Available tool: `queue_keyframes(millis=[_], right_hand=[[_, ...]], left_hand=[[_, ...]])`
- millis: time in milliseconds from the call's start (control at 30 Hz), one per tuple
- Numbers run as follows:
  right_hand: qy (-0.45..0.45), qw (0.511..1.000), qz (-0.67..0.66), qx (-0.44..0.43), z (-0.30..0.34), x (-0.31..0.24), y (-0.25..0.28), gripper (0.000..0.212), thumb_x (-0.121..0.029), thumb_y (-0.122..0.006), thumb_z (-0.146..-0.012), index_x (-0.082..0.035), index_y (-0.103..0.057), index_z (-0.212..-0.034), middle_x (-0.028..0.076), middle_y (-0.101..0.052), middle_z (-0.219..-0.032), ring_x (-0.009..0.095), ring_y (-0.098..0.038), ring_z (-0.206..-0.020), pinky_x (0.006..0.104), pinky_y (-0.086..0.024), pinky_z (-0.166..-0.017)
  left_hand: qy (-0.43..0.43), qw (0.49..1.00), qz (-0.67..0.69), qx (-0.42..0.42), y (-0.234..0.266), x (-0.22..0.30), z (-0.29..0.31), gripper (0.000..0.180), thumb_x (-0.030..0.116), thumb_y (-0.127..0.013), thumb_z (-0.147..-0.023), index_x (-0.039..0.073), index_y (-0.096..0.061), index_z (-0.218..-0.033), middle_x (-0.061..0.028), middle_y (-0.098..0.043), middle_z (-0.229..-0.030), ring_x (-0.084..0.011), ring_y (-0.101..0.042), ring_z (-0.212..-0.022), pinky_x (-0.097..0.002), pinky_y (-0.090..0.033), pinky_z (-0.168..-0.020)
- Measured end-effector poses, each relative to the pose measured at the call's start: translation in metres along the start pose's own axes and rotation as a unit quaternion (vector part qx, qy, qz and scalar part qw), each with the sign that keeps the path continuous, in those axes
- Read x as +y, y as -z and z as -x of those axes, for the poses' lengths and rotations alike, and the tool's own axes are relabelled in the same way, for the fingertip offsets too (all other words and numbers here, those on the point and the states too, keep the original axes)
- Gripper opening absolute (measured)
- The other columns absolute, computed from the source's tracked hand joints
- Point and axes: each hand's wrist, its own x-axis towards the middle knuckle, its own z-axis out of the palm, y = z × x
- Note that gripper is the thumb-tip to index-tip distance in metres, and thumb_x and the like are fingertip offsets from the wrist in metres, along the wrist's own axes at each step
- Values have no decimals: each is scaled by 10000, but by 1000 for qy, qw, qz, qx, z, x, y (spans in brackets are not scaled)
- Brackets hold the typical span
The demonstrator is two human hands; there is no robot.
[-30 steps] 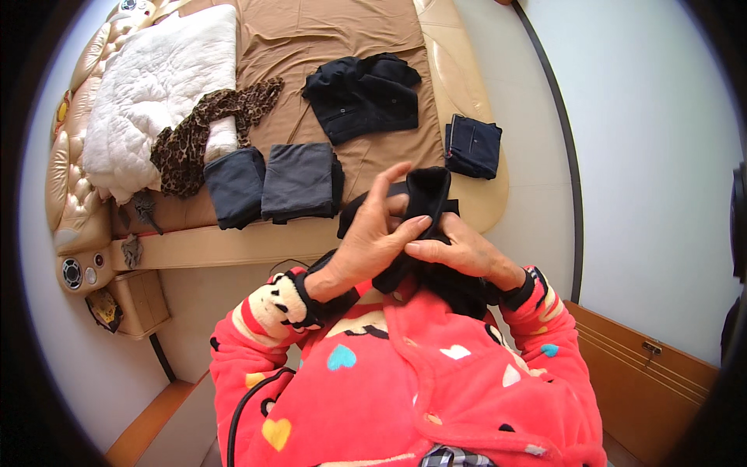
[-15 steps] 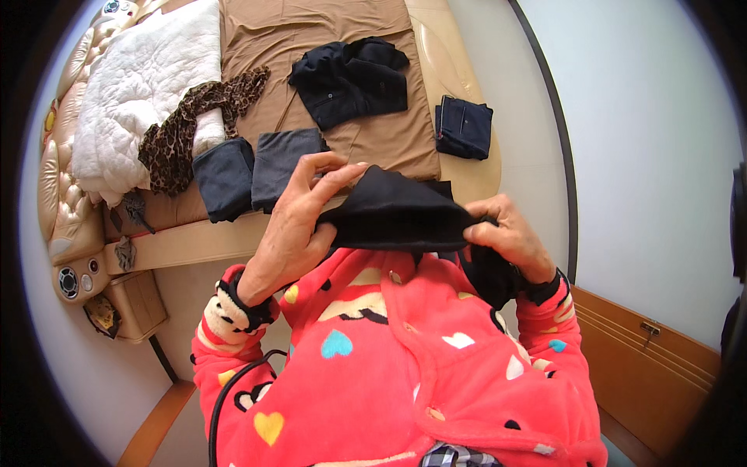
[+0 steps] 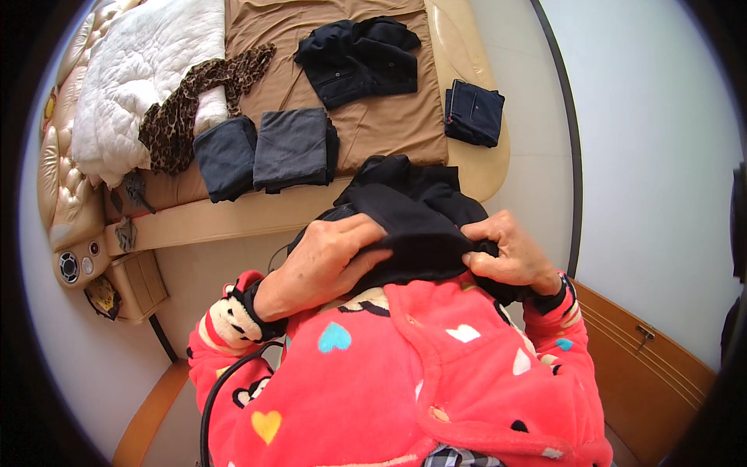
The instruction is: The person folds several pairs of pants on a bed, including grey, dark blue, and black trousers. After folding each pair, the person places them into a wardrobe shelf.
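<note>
A black garment point(image 3: 412, 237) is stretched between my hands in front of my chest. Its far part bunches up against the near edge of the bed, and its kind cannot be made out. My left hand point(image 3: 323, 261) grips the left edge between thumb and bent fingers. At the opposite edge, my right hand point(image 3: 510, 251) pinches the cloth with thumb and forefinger. Beyond the garment lie a folded grey garment point(image 3: 292, 148) and a folded dark blue-grey garment point(image 3: 226, 159), side by side on the bed's near edge.
Spread on the brown bed sheet point(image 3: 272, 35) are dark trousers point(image 3: 358, 62). Folded navy trousers point(image 3: 475, 113) rest on the bed's right border. To the left are a white quilt point(image 3: 148, 78) and a leopard-print cloth point(image 3: 183, 117). A wooden panel point(image 3: 646, 366) stands at lower right.
My left hand has come down and closed around the garment's edge. More black cloth now shows beyond my hands, toward the bed. The bed appears slightly higher in view.
</note>
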Motion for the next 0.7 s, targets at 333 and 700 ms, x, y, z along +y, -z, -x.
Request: queue_keyframes(millis=[333,700], right_hand=[[14,998,-44,-33,-10,0,6,154,-71,-590,-767,50,-642,-848,98,-537,-608,100,-473,-573,286,-441,-569],[-56,986,-154,-25,-16,45,59,210,-176,-627,-890,-25,-638,-746,19,-628,-700,97,-573,-629,265,-445,-558]], left_hand=[[5,982,-62,-177,5,18,-29,645,397,-756,-800,-69,-495,-1161,-199,-595,-977,-371,-618,-848,-400,-502,-686],[232,967,-95,36,43,7,-12,356,17,-634,-708,-5,-594,-1061,-180,-636,-849,-336,-662,-772,-367,-530,-680]])
